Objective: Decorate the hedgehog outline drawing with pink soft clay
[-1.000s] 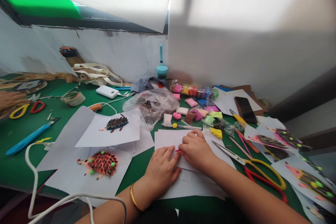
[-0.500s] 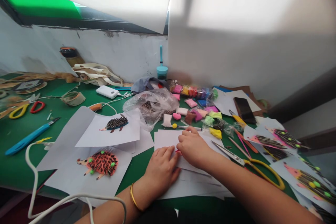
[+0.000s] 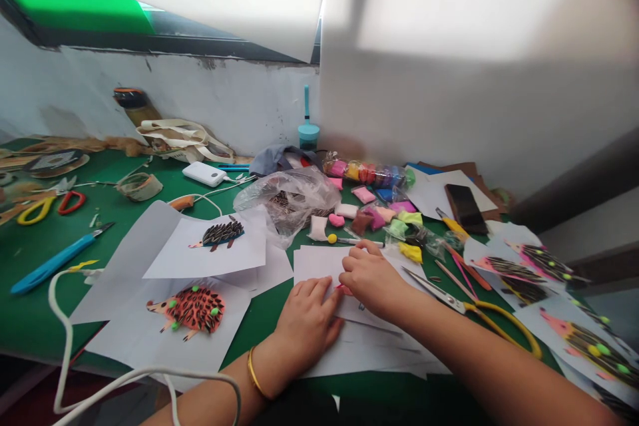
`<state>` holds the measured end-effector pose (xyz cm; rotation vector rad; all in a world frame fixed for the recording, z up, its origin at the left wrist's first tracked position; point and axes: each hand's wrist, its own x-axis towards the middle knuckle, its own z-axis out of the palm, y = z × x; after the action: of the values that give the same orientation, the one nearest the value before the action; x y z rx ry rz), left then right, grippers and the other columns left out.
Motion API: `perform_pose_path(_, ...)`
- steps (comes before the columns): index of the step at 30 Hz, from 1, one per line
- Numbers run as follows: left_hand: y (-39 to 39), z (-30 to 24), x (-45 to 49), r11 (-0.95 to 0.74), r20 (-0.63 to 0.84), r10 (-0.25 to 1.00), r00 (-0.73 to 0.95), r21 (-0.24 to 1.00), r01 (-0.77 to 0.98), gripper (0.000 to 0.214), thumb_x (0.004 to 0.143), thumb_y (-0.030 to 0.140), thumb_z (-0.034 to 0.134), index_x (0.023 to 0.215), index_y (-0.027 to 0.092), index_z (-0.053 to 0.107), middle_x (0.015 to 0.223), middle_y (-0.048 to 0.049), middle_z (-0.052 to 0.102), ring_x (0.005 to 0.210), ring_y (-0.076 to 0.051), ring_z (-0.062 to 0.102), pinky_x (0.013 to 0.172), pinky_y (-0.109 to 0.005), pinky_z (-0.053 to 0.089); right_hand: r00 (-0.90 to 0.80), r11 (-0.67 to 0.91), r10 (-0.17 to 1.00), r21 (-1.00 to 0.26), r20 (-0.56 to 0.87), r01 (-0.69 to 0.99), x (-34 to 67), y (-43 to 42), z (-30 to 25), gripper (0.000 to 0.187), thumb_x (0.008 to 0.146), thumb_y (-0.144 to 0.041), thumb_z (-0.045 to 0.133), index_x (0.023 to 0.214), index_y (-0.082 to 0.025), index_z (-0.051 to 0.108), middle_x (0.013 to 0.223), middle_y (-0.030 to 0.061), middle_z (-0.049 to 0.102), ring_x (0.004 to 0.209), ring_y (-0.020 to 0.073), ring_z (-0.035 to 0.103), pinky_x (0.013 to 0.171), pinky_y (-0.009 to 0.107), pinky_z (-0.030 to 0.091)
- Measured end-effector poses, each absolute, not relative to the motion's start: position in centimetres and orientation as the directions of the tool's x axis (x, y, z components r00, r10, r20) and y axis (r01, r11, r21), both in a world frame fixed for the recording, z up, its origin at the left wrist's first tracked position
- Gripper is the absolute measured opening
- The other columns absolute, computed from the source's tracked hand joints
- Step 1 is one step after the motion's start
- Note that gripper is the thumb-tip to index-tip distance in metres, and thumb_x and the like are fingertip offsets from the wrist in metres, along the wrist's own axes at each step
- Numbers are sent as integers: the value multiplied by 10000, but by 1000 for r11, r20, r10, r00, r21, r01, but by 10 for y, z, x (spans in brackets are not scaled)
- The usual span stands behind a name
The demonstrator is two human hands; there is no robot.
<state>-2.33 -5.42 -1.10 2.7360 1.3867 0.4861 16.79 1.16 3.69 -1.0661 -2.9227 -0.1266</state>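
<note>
Toward the front edge of the desk, right hand: palm down, fingers bent, their tips gathered low at the pink piece; whether they pinch it or only press it, I cannot tell.
Pink piece: small, on the top sheet, between the right hand's fingertips and the left index finger; partly covered, so its full shape is hidden.
Left hand: released, laid flat across the left edge of the paper stack, fingers pointing toward the pink piece; a gold bracelet circles the wrist.
Paper stack: white sheets, unevenly piled, reaching close to the desk's front edge; a small blue mark shows just below the right hand.
Marker: just beyond the stack's far edge, a yellow ball near its left end.
Scissors: at the stack's right edge, blades pointing away to the left, yellow handle toward the desk's front right corner.
Clay packets: many colours, scattered past the marker toward the desk's back edge, beside a clear plastic bag.
Red hedgehog: on paper left of the left hand, near the desk's front edge.
Blue cutter: flat toward the desk's left edge.
</note>
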Motion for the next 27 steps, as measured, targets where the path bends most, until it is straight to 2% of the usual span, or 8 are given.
perform_pose_path(9, -55, -12, -23, -596, 256, 796, 549, 174, 784, 485, 842, 351, 627, 1303, 220, 557, 1358, -127, 558, 1155, -314, 536, 962, -493, 433, -767, 768, 624, 64, 149, 637, 176, 8, 31, 238, 940, -339, 602, 752, -221, 688, 763, 20, 615, 847, 195, 483, 958, 410, 260)
perform_pose_path(18, -54, -11, -23, -597, 261, 795, 547, 178, 783, 465, 840, 358, 630, 1282, 228, 569, 1349, -118, 565, 1152, -306, 538, 968, -485, 430, -774, 781, 594, 74, 219, 620, 185, 12, 20, 282, 948, -398, 587, 737, -227, 665, 752, 9, 602, 838, 189, 478, 989, 413, 247)
perform_pose_path(27, -55, -12, -24, -597, 274, 793, 544, 178, 782, 475, 844, 361, 626, 1299, 242, 557, 1348, -113, 563, 1149, -299, 539, 965, -477, 429, -761, 769, 608, 69, 227, 635, 191, 13, 21, 204, 938, -290, 610, 753, -233, 676, 739, 8, 598, 847, 185, 485, 1011, 416, 229)
